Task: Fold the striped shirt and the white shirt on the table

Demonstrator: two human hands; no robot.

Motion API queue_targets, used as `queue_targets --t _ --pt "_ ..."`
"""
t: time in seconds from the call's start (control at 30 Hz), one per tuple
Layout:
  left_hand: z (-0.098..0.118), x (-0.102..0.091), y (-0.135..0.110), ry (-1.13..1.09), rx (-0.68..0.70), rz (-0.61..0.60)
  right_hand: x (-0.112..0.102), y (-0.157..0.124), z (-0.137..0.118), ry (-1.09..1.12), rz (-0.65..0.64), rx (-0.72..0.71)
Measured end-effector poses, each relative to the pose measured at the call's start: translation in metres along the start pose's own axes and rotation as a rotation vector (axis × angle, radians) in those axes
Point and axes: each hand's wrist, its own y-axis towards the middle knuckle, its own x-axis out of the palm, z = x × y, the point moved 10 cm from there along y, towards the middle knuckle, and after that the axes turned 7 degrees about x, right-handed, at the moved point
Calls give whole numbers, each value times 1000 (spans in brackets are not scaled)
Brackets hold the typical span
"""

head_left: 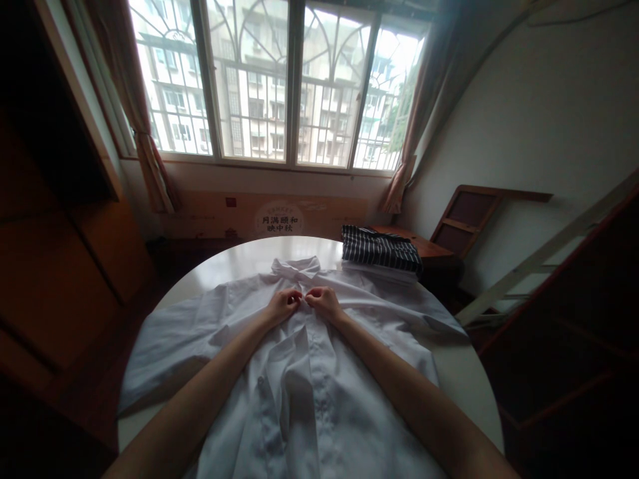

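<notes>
A white button-up shirt lies front up across the round table, its collar towards the window and its sleeves spread to both sides. Just below the collar, my left hand pinches the front placket from the left. My right hand pinches the same placket from the right, its fingertips close to those of the left. Any button between the fingers is too small to make out. Lower down, the left front panel is creased and folded over itself.
Folded clothes, a black striped garment over white cloth, lie at the table's far right. The white round table has a curved edge. Beyond stand a wooden chair, a pale ladder and a barred window with curtains.
</notes>
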Motion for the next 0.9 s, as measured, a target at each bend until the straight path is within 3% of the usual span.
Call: queue_targets --t 0.4,0.67,0.9 --pt "-2 -1 0 -13 -24 -6 11 4 -2 39 -149 -87" --pt "-2 -4 0 -10 -72 20 8 2 -7 3 -118 -111" --pt "0 -8 -2 22 -100 44 13 4 -5 -8 -173 -169"
